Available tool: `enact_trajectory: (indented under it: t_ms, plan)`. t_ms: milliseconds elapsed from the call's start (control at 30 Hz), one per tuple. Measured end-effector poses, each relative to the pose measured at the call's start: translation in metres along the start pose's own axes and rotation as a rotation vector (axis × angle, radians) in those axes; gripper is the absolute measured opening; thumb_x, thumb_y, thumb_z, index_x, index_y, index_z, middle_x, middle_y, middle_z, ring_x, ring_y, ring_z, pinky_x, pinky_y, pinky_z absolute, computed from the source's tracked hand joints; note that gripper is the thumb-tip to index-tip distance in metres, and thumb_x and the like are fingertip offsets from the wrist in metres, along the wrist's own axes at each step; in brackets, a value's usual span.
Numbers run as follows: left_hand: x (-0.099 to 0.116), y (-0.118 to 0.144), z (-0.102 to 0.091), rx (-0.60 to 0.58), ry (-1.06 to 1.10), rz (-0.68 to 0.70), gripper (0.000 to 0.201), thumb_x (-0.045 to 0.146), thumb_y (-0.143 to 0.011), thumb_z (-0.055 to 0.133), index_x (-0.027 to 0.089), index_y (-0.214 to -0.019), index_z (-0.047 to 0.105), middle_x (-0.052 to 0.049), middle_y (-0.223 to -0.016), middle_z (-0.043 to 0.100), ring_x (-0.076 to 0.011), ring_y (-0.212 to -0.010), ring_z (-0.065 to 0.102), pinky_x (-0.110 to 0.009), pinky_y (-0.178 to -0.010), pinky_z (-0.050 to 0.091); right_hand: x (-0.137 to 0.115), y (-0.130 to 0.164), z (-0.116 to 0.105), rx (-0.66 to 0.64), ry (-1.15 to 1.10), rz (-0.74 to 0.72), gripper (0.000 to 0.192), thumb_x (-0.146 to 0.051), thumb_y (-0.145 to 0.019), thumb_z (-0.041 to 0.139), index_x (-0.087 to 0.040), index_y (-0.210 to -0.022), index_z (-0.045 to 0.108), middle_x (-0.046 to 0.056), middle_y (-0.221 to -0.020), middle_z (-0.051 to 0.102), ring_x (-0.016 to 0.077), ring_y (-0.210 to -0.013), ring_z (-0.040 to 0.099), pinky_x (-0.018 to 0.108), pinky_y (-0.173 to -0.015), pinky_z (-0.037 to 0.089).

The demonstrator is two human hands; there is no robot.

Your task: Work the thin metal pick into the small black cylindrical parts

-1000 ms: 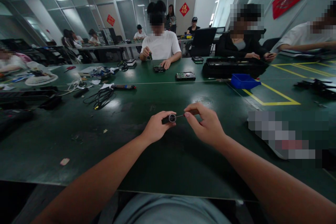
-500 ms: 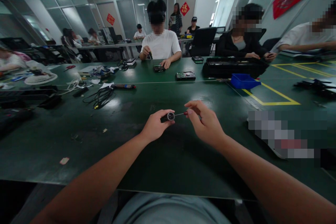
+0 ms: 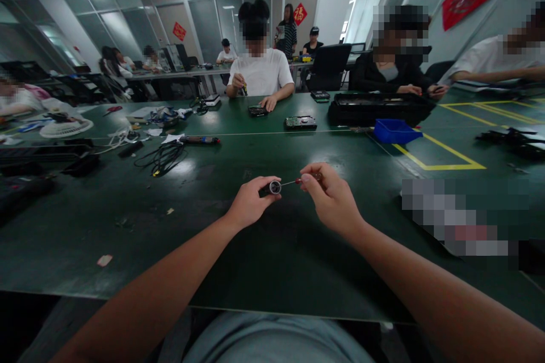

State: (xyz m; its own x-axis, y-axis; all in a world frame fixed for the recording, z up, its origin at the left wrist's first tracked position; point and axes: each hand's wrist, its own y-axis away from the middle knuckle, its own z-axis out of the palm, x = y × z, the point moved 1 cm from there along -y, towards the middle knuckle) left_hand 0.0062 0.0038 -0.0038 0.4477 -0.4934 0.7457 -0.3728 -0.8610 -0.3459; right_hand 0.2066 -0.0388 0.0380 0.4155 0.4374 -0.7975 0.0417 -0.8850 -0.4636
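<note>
Item: small black cylinder (image 3: pixel 269 188) with a silvery round end, being held above the green desk (image 3: pixel 128 227), just in front of the person.

Left hand (image 3: pixel 249 204): fingers are closing round the cylinder's dark body, thumb on top, clamped on it. The metal face is pointing toward the other hand.

Right hand (image 3: pixel 330 198): fingers are pinching together on a thin screwdriver (image 3: pixel 298 182) with a reddish collar. Its slim shaft is reaching across to the cylinder's metal end; whether the tip is actually seated there is too small to tell.

Handling, as judged: the cylinder is looking light, rigid and smooth, so likely to roll or slip if gripped loosely. The dark barrel is seeming the sound place to hold, leaving the metal end free. The screwdriver is looking light and stiff, its fine tip prone to skating off; holding it near the collar is seeming best.

Nearby: a coiled black cable (image 3: pixel 164 157) and a blue tray (image 3: pixel 395 131) are lying well apart, farther up the desk. Other people are sitting across it.
</note>
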Motion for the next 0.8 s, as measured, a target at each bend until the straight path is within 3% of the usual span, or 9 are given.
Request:
enact_trajectory:
  t_ms: [133,233,300,567,800]
  plan:
    - [-0.002,0.000,0.000,0.012,-0.011,0.012,0.038,0.021,-0.082,0.074,0.026,-0.120,0.067,-0.003,-0.117,0.068,-0.0212,-0.111,0.062,-0.040,-0.103,0.045,0.013,-0.007,0.004,0.053,-0.272,0.137,0.024,-0.042,-0.093,0.055,-0.020,-0.093,0.063,0.002,-0.078,0.064,0.0165,-0.072,0.062,0.034,-0.072,0.052]
    - [-0.002,-0.001,-0.001,0.022,-0.001,0.029,0.039,0.020,-0.082,0.073,0.025,-0.120,0.066,-0.004,-0.119,0.068,-0.0216,-0.113,0.061,-0.041,-0.106,0.043,0.028,-0.012,0.008,0.132,-0.492,0.317,0.025,-0.045,-0.090,0.057,-0.021,-0.088,0.062,0.003,-0.077,0.063,0.0165,-0.069,0.061,0.034,-0.067,0.055]
    - [-0.001,-0.001,-0.001,0.027,0.004,0.025,0.040,0.020,-0.083,0.073,0.025,-0.122,0.066,-0.004,-0.122,0.068,-0.0221,-0.116,0.061,-0.043,-0.109,0.042,0.035,-0.015,0.009,0.109,-0.569,0.385,0.026,-0.047,-0.090,0.057,-0.021,-0.087,0.059,0.002,-0.073,0.060,0.0169,-0.065,0.060,0.035,-0.064,0.056]
    - [0.006,-0.001,-0.003,0.013,-0.022,-0.012,0.041,0.022,-0.083,0.073,0.025,-0.123,0.066,-0.004,-0.125,0.067,-0.0240,-0.120,0.060,-0.043,-0.109,0.042,0.026,-0.009,0.009,0.146,-0.335,0.188,0.026,-0.046,-0.094,0.053,-0.021,-0.093,0.059,0.003,-0.080,0.063,0.0161,-0.071,0.061,0.034,-0.070,0.053]
    - [0.004,0.000,-0.004,0.007,-0.069,0.001,0.040,0.025,-0.083,0.073,0.026,-0.123,0.066,-0.004,-0.122,0.068,-0.0241,-0.115,0.061,-0.043,-0.104,0.044,0.012,-0.005,0.004,0.127,-0.132,0.119,0.023,-0.041,-0.097,0.049,-0.020,-0.094,0.059,0.003,-0.079,0.065,0.0166,-0.072,0.062,0.034,-0.070,0.050]
